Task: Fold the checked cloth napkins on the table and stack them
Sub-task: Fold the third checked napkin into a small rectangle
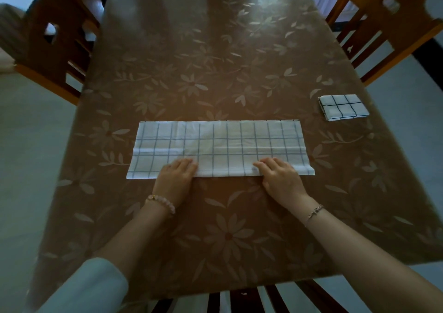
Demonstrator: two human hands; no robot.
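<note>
A white napkin with thin dark checks [220,142] lies flat on the table as a long strip folded lengthwise, its near edge doubled. My left hand [176,176] rests on that near edge left of the middle, fingers flat on the cloth. My right hand [279,175] presses the same edge right of the middle, fingers pointing left along the fold. A second checked napkin [342,107], folded into a small rectangle, lies at the right side of the table, apart from both hands.
The table [215,73] wears a brown cloth with a pale flower pattern. Wooden chairs stand at the far left [55,44], the far right [383,27] and against the near edge [239,299]. Pale floor shows on both sides.
</note>
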